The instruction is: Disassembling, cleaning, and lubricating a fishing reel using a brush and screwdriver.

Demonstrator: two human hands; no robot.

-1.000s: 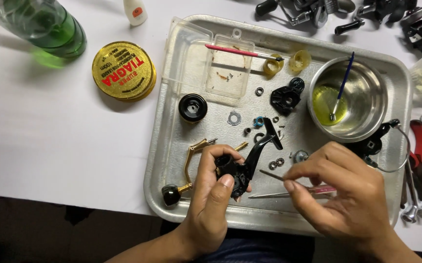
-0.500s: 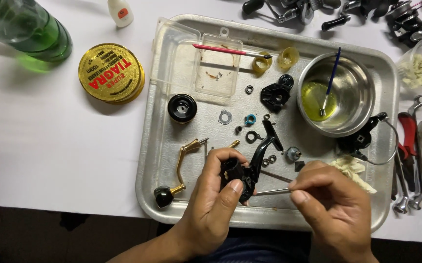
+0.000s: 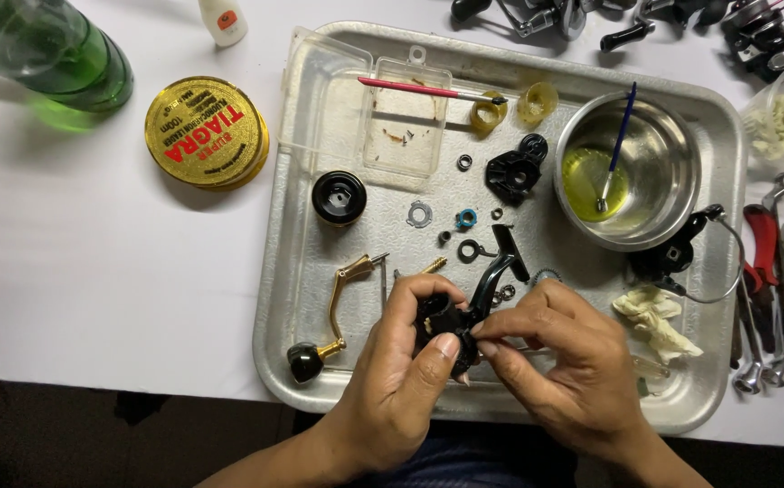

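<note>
My left hand [image 3: 406, 380] grips a black fishing reel body [image 3: 464, 312] above the near side of a metal tray [image 3: 320, 117]. Its stem points up and to the right. My right hand [image 3: 559, 366] pinches at the reel body with thumb and forefinger, touching my left thumb; whether it holds a small part or a tool is hidden. A gold crank handle with a black knob [image 3: 333, 312] lies just left of my left hand. Small washers and rings [image 3: 464, 220] lie scattered beyond the reel body.
On the tray are a steel bowl with yellow liquid and a blue brush [image 3: 627, 167], a clear plastic box [image 3: 406, 113], a black spool [image 3: 339, 196], a black rotor part [image 3: 511, 172] and crumpled tissue [image 3: 654, 316]. A yellow tin [image 3: 205, 131], a green bottle [image 3: 48, 54] and pliers [image 3: 763, 262] lie outside.
My right hand has moved left from the tray floor up to the reel body and now pinches it. The view has shifted slightly; the left hand keeps its grip.
</note>
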